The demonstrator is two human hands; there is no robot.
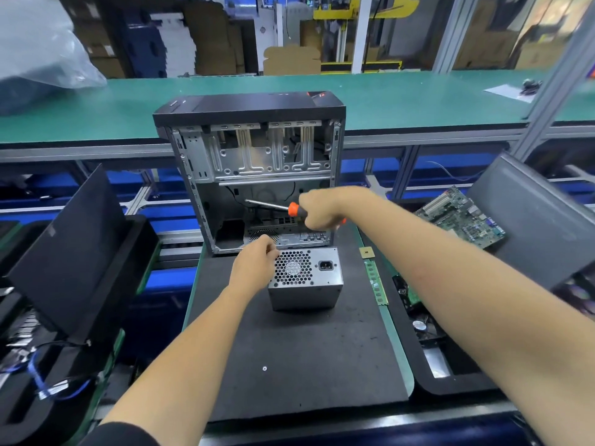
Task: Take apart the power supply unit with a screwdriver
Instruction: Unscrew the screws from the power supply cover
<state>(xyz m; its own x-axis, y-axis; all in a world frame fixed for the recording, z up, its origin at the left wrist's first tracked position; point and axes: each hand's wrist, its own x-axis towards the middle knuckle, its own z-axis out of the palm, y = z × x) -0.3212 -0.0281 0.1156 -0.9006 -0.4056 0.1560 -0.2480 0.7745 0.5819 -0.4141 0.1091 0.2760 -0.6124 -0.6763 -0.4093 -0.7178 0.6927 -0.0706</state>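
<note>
- The power supply unit (305, 278) stands on the dark mat (299, 358) at the far end of the worktop (397, 358), its fan grille and mains socket facing up.
- Its far edge sits just in front of the open computer case (254, 175); whether the two touch cannot be told.
- The left hand (256, 263) rests against the unit's left upper edge, fingers curled narrowly at the corner of the grille; a full grasp cannot be made out.
- The right hand (320, 209) is closed around the orange-and-black handle of the screwdriver (280, 207), held above the unit and in front of the case's opening. The metal shaft points left, roughly level, its tip inside the case's empty bay and touching nothing visible.
- The near stretch of mat, from the unit to the front edge, is open apart from one small screw (264, 368) lying well apart from the unit.
- At the mat's right edge lie a small square chip (366, 252) and a green memory stick (376, 281), near the unit but not touching.
- A black panel (67, 252) leans at the left and a grey panel (534, 220) at the right, with a circuit board (462, 217) beside the latter.
</note>
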